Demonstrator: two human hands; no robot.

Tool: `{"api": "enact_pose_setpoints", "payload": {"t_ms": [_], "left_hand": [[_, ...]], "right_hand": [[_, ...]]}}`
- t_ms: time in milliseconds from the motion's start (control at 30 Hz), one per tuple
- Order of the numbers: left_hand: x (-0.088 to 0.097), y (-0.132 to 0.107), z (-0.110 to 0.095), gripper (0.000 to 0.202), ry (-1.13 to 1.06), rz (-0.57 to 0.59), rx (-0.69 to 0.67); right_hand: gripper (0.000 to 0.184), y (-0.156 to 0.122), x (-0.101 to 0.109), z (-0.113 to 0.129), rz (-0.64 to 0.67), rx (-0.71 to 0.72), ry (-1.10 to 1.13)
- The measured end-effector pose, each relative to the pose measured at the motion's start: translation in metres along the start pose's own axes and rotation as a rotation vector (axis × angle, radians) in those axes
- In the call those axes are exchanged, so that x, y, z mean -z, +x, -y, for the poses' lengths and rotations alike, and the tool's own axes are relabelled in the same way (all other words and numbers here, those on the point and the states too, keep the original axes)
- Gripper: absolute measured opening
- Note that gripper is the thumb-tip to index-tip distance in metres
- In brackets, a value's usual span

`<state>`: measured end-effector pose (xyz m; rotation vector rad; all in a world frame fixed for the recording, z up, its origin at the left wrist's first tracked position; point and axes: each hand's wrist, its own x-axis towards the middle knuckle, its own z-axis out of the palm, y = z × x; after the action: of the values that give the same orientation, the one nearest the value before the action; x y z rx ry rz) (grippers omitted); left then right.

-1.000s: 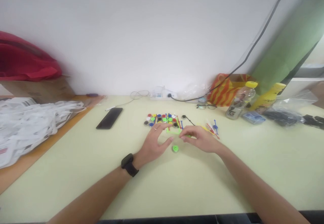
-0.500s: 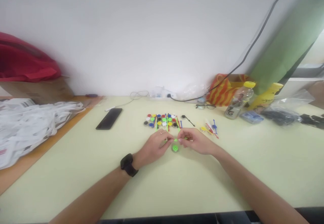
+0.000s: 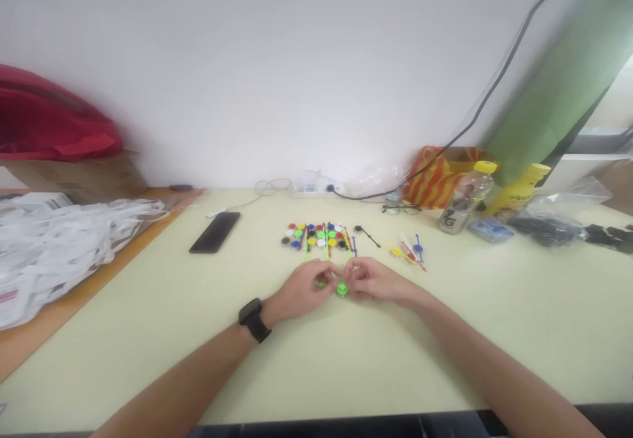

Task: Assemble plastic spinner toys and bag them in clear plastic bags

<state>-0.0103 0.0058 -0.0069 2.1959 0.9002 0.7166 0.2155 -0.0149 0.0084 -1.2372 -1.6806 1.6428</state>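
A small round piece with a green top (image 3: 341,289) rests on the table between my two hands. My left hand (image 3: 305,286), with a black watch on the wrist, is closed, fingertips just left of the round piece. Part of a thin green pointer (image 3: 322,283) shows under its fingers; the rest is hidden. My right hand (image 3: 376,281) has its fingers bent together at the right of the green top; what they pinch is hidden. Beyond the hands lie several small round pieces (image 3: 321,234) with coloured tops, and coloured arrow-shaped pointers (image 3: 355,246) among them.
Loose yellow, red and blue pieces (image 3: 409,251) lie to the right, and a black pointer (image 3: 370,237) behind. A phone (image 3: 215,233) and white straps (image 3: 74,247) are at the left. Glasses (image 3: 400,209), a clear bottle (image 3: 465,200) and a yellow bottle (image 3: 519,194) stand back right.
My hands have come down and closer around the green-topped piece. The green bit that was between the fingertips above it now shows partly under my left fingers.
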Motion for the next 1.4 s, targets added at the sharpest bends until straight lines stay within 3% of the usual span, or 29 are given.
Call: {"api": "enact_pose_setpoints", "payload": {"t_ms": [233,400,600,733,833,900,1000,1033,1200,1400], "left_hand": [[-0.006,0.005,0.006,0.021,-0.168,0.009,0.115],[-0.008,0.005,0.006,0.023,-0.144,0.015,0.121],[-0.007,0.002,0.000,0.023,-0.064,-0.039,0.094],[-0.007,0.003,0.002,0.021,-0.166,-0.090,0.116],[-0.007,0.006,0.004,0.026,-0.228,-0.172,0.149],[-0.006,0.007,0.005,0.026,-0.245,-0.222,0.162],[-0.005,0.007,0.004,0.026,-0.248,-0.280,0.181],[-0.005,0.007,0.004,0.026,-0.244,-0.300,0.190],[-0.003,0.008,0.006,0.027,-0.216,-0.365,0.232],[-0.004,0.009,0.006,0.024,-0.196,-0.357,0.213]], "right_hand": [[0.018,0.002,0.000,0.007,-0.007,-0.083,-0.002],[0.015,0.003,-0.005,0.003,-0.046,-0.092,-0.034],[0.018,-0.011,-0.007,-0.015,-0.214,0.082,-0.059],[0.033,-0.016,0.004,-0.017,-0.410,0.171,-0.277],[0.042,-0.020,0.005,-0.011,-0.509,0.139,-0.382],[0.048,-0.026,0.002,-0.005,-0.422,0.072,-0.346],[0.064,-0.035,0.000,0.005,-0.170,0.010,-0.159],[0.067,-0.037,0.000,0.008,-0.152,0.006,-0.097],[0.059,-0.036,0.009,0.012,-0.392,0.038,-0.013],[0.034,-0.028,0.012,0.001,-0.442,0.102,-0.067]]}}
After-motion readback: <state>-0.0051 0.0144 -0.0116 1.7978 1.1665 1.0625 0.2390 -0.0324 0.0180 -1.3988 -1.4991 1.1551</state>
